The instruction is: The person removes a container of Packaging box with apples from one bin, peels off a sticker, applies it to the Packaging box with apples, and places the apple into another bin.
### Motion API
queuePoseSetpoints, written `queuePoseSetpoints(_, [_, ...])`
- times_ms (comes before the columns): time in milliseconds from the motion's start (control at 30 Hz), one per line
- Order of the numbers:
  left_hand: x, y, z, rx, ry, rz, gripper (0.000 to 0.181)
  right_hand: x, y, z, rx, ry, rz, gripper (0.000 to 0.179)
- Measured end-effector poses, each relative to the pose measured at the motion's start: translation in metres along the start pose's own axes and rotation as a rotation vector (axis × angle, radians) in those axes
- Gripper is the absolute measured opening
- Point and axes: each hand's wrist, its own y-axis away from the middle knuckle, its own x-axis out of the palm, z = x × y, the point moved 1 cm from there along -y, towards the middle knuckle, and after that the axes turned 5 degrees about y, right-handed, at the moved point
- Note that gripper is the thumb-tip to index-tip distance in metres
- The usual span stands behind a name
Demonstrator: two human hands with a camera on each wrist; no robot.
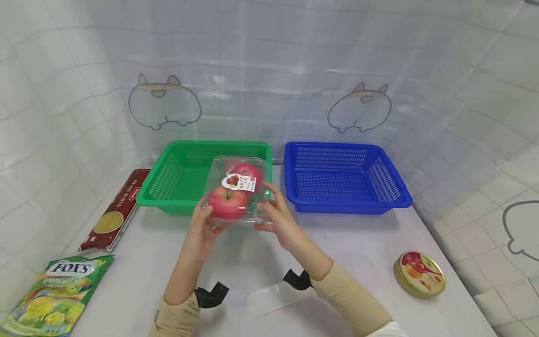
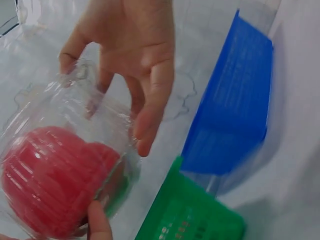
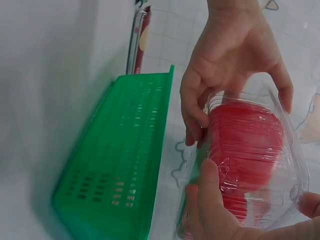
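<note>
A clear plastic box of apples [image 1: 228, 202] with a white label is held up over the front of the green basket [image 1: 168, 203]. My left hand [image 1: 201, 235] grips its left side, thumb on the near corner. On the opposite side my right hand [image 1: 283, 223] holds the box with fingers along the edge. In the left wrist view, the right hand [image 2: 132, 55] is curled at one end of the box [image 2: 55, 180]. From the right wrist view, the left hand [image 3: 230, 55] grips the far end of the box [image 3: 245, 145].
To the right of the green basket stands a blue basket [image 1: 345, 204]. A dark red pasta packet [image 1: 115, 210] and a green Fox's candy bag [image 1: 56, 295] lie at the left. A round gold tin [image 1: 419, 274] sits near the table's right edge.
</note>
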Motion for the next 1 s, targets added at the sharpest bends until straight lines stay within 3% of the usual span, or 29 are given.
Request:
queuePoseSetpoints(200, [-0.020, -0.004, -0.015, 0.098, 0.006, -0.100, 0.064, 0.025, -0.030, 0.005, -0.009, -0.021, 0.018, 0.059])
queuePoseSetpoints(300, [-0.033, -0.005, -0.022, 0.181, -0.027, -0.200, 0.060, 0.036, -0.044, 0.008, 0.001, -0.029, 0.021, 0.057])
queuePoseSetpoints(400, [-0.047, -0.006, -0.025, 0.294, -0.167, -0.353, 0.052, 0.045, -0.056, 0.009, 0.011, -0.038, 0.029, 0.055])
queuePoseSetpoints(500, [-0.062, -0.008, -0.025, 0.355, -0.352, -0.517, 0.046, 0.052, -0.069, 0.008, 0.012, -0.043, 0.039, 0.054])
queuePoseSetpoints(600, [-0.077, -0.012, -0.023, 0.342, -0.464, -0.621, 0.047, 0.060, -0.082, 0.004, 0.009, -0.049, 0.043, 0.054])
queuePoseSetpoints(733, [-0.095, -0.020, -0.022, 0.274, -0.467, -0.671, 0.055, 0.072, -0.100, -0.001, 0.009, -0.056, 0.028, 0.054])
queuePoseSetpoints(867, [-0.106, -0.025, -0.019, 0.187, -0.442, -0.668, 0.063, 0.084, -0.116, -0.005, 0.027, -0.060, 0.015, 0.056])
queuePoseSetpoints(1000, [-0.108, -0.029, -0.011, 0.141, -0.429, -0.614, 0.067, 0.090, -0.125, -0.012, 0.059, -0.073, 0.005, 0.054])
